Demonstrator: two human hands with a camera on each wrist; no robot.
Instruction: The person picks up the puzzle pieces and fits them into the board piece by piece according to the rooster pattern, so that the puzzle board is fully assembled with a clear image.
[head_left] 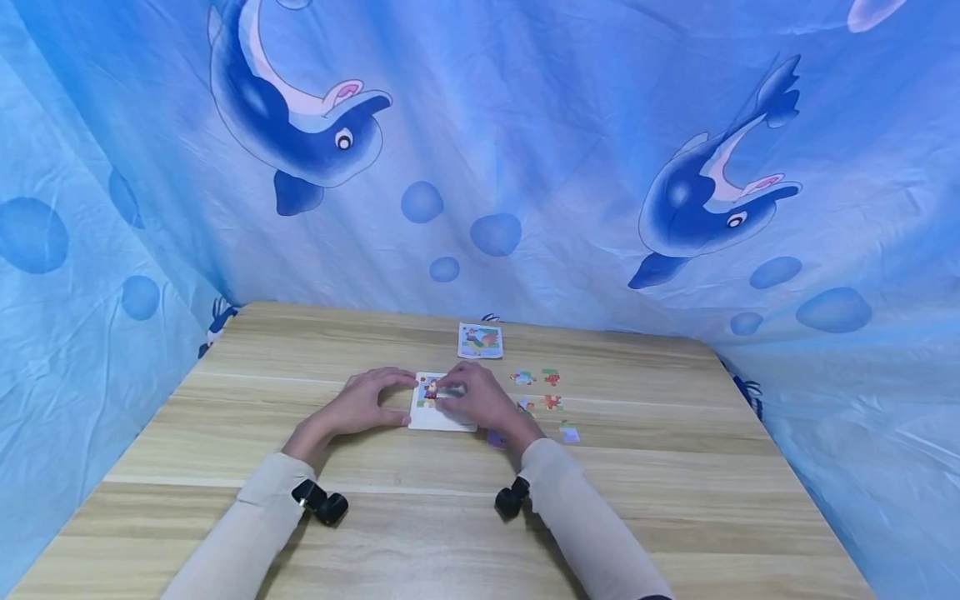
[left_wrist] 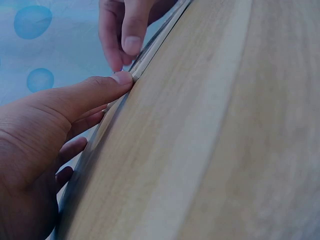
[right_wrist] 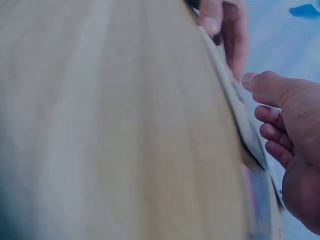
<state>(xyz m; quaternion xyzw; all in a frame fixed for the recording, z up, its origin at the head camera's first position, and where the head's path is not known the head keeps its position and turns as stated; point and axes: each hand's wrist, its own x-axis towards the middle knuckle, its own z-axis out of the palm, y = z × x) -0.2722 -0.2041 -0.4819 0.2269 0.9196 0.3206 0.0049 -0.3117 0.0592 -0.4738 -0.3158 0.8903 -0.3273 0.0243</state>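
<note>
A white puzzle board [head_left: 442, 423] lies on the table in the head view, a partly filled picture at its upper left. My left hand [head_left: 363, 402] spans its left edge, fingers near the upper corner and thumb near the lower one. In the left wrist view that thumb [left_wrist: 107, 90] presses against the board's edge. Over the board bends my right hand [head_left: 480, 396], fingertips at a small coloured puzzle piece [head_left: 431, 392] in the picture. Whether they pinch it is hidden. The right wrist view shows its thumb [right_wrist: 270, 85] above the board.
Beyond the board lies a square picture card [head_left: 480, 342] of a bird. Several loose pieces, among them a red one [head_left: 552, 402] and a lilac one [head_left: 570, 433], lie on the wooden table [head_left: 420, 533] to the right. A blue dolphin-print curtain [head_left: 480, 150] hangs behind.
</note>
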